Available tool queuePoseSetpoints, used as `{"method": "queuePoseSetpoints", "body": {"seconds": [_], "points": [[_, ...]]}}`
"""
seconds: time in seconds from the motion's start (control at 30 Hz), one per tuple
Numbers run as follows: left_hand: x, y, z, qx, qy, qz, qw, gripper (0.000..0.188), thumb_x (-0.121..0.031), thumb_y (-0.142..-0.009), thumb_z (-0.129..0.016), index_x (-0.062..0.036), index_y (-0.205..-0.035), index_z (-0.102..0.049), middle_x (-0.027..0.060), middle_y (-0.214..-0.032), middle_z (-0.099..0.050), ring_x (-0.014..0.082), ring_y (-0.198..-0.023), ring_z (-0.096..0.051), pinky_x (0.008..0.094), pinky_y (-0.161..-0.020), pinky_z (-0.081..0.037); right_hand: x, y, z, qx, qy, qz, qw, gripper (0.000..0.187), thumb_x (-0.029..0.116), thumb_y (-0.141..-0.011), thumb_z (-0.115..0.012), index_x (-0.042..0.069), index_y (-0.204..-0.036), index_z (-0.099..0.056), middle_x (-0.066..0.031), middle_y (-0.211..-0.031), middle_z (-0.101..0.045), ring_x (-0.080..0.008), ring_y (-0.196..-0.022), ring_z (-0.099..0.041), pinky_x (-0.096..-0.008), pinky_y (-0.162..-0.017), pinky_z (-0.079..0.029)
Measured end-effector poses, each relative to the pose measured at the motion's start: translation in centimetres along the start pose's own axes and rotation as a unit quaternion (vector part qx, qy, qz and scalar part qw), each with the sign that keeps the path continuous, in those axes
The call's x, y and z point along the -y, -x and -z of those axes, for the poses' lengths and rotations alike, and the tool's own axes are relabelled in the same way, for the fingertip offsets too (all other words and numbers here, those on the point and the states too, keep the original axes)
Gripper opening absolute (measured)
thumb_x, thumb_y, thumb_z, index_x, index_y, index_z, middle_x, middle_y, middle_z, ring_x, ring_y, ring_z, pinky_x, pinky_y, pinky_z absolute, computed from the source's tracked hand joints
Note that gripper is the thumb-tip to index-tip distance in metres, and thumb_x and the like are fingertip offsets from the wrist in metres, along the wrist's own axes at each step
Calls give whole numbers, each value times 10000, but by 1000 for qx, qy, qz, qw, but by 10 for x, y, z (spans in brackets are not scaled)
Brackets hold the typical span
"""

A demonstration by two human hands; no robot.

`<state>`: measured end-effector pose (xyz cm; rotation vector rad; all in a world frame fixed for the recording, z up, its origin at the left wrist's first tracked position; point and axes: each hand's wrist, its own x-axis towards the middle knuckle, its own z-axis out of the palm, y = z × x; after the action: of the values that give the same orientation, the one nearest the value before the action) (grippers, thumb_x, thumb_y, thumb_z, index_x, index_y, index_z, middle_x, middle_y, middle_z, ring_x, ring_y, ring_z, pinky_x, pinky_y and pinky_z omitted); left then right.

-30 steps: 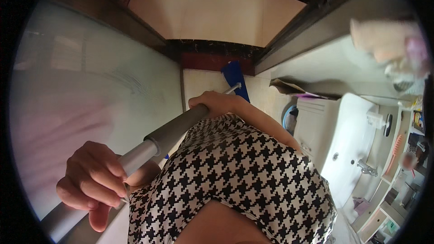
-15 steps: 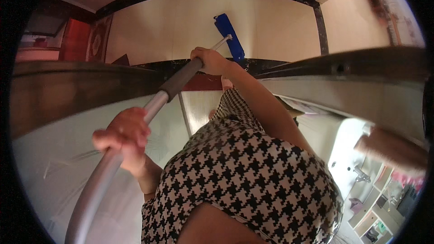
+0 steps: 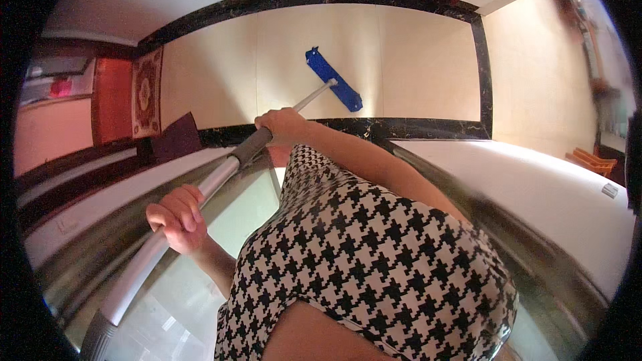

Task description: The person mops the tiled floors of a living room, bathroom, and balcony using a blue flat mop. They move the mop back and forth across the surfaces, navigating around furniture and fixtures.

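Note:
A flat mop with a blue pad point(image 3: 342, 92) lies across the pale floor tiles, its long silver handle point(image 3: 219, 177) slanting back to the lower left. My right hand point(image 3: 283, 124) wraps the dark foam grip far down the handle, the arm stretched across my front. Higher up the pole, on the left, my left hand point(image 3: 176, 219) is closed round the bare metal. A ribbed grey end piece point(image 3: 99, 337) shows at the picture's lower left. Part of the pole is covered by my fingers.
Black marble borders point(image 3: 486, 80) edge the tiled floor point(image 3: 428, 60). Door frames and walls point(image 3: 535, 190) stand close on both sides. A patterned red rug point(image 3: 146, 93) lies at the left, beside a dark panel point(image 3: 176, 138). Orange wooden furniture point(image 3: 592, 162) is at the right.
My body has come forward through the doorway; the white basin and shelves at the right have left view. The mop pad now appears lower in the picture and slants more. Both hands keep hold.

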<state>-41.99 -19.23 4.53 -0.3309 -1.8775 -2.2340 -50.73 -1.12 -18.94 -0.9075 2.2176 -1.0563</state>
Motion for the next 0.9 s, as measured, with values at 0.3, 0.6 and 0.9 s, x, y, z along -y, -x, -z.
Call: {"method": "queuePoseSetpoints", "body": {"seconds": [0.3, 0.6, 0.9], "points": [[2, 51, 25, -9, 23, -35, 999, 304, -337, -924, -634, -164, -781, -429, -28, -586, -435, 134, -522, -389, 326, -537, -357, 13, 6, -30, -11, 38, 51, 998, 312, 320, -764, -696, 97, -933, -559, -123, -885, -654, -346, -871, -655, -491, -720, -528], [100, 23, -36, 25, -16, -24, 999, 229, -183, -940, -613, -132, -838, -414, 0, -654, -487, 142, -609, -491, 489, -858, -479, -77, 17, 10, -194, 10, -29, 981, 348, 140, -648, -779, 103, -911, -553, -112, -936, -606, -354, -971, -572, -439, -823, -470], [98, -11, -49, 267, -101, 61, 956, 282, -59, -735, -764, -105, -681, -491, -16, -730, -566, 149, -718, -578, 454, -1011, -415, -73, 23, 38, -215, -23, 18, 976, 311, 32, -616, -734, 101, -855, -547, -103, -866, -587, -337, -898, -566, -419, -773, -456]]}}
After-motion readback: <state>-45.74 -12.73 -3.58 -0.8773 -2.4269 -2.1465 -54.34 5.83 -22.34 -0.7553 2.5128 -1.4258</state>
